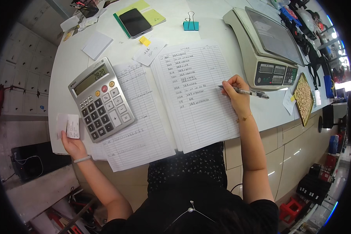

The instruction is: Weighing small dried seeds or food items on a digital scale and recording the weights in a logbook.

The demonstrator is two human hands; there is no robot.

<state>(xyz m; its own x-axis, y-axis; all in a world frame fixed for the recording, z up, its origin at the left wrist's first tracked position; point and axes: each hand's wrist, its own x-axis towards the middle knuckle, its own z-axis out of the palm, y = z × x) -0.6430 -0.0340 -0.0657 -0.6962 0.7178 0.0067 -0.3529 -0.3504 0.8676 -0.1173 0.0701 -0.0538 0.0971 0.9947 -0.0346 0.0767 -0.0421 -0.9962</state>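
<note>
My right hand (236,93) grips a pen (255,94), its tip close to the right part of a ruled ledger page (201,124) with handwritten rows. At the table's left edge my left hand (73,146) holds a small printed slip (73,126) between thumb and fingers. A large silver calculator (121,126) lies just right of that hand, tilted, with figures on its display. It rests on more written sheets (154,134) left of the ledger page. The slip's lower edge is partly hidden by my fingers.
A weighing scale (257,58) stands at the right, near a tray of small pale pieces (302,97). Farther back are a teal binder clip (191,26), a black phone (135,22) on a yellow-green notebook (154,15), a pen holder (85,7) and a white notepad (97,45).
</note>
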